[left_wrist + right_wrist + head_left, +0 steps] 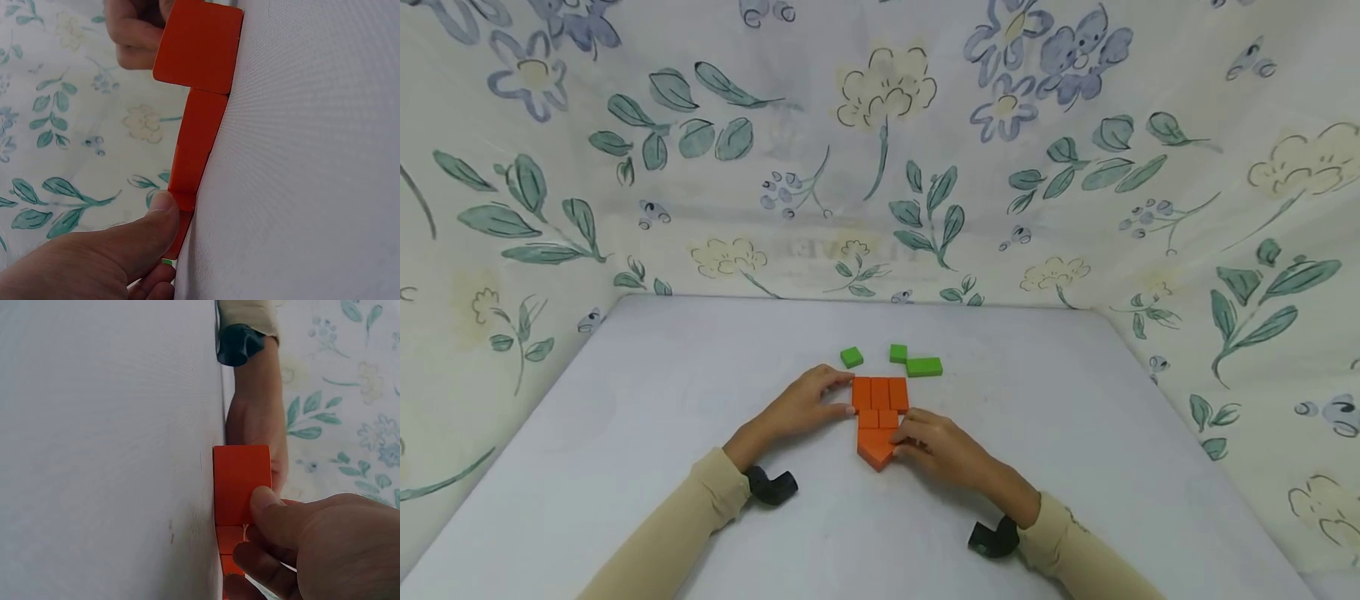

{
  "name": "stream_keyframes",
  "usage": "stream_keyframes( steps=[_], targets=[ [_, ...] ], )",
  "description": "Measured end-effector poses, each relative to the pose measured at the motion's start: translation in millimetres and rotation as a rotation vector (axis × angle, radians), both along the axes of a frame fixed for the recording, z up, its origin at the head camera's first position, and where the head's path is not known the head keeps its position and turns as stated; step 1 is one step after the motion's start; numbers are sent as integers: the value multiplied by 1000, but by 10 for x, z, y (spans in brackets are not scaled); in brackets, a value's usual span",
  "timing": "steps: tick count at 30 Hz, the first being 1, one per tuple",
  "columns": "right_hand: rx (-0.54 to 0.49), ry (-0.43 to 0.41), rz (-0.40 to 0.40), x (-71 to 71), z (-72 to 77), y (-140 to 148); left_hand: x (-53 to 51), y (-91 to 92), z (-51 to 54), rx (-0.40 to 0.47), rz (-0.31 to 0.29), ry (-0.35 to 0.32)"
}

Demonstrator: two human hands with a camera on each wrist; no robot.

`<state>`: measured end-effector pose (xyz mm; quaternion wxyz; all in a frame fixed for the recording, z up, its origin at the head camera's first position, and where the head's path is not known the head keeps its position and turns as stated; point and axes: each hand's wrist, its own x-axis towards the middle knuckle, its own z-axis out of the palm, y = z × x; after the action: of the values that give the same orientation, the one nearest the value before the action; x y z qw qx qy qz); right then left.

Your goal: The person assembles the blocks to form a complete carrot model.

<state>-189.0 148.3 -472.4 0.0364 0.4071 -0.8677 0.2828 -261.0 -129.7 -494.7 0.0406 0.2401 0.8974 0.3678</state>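
Flat orange blocks lie together on the white table in the head view. Three upright rectangles (880, 394) stand side by side at the far end, with two smaller orange blocks (878, 418) below them. A pointed orange block (874, 442) sits at the near end, its tip toward me. My left hand (801, 404) spans the leftmost orange rectangle (861, 395), thumb at its near corner and a finger at its far corner. My right hand (946, 446) pinches the pointed block's right side; its thumb lies on the block's face (240, 478) in the right wrist view.
Beyond the orange blocks lie a green square block (852, 357), a second green square (898, 353) and a green rectangular block (924, 367). Black wrist mounts (771, 486) sit at both cuffs. Flowered cloth (880, 167) hangs behind and beside the table (700, 350).
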Motion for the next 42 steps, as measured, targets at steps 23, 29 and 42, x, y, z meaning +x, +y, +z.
stream_keyframes(
  steps=[23,29,42],
  targets=[
    [83,-30,12,-40,60,75,0,14,22,1,4,-22],
    [157,-102,-28,-248,234,328,-12,6,13,4,4,-25],
    [172,-133,-226,-1173,497,616,-46,10,-29,2,14,-23]
  ],
)
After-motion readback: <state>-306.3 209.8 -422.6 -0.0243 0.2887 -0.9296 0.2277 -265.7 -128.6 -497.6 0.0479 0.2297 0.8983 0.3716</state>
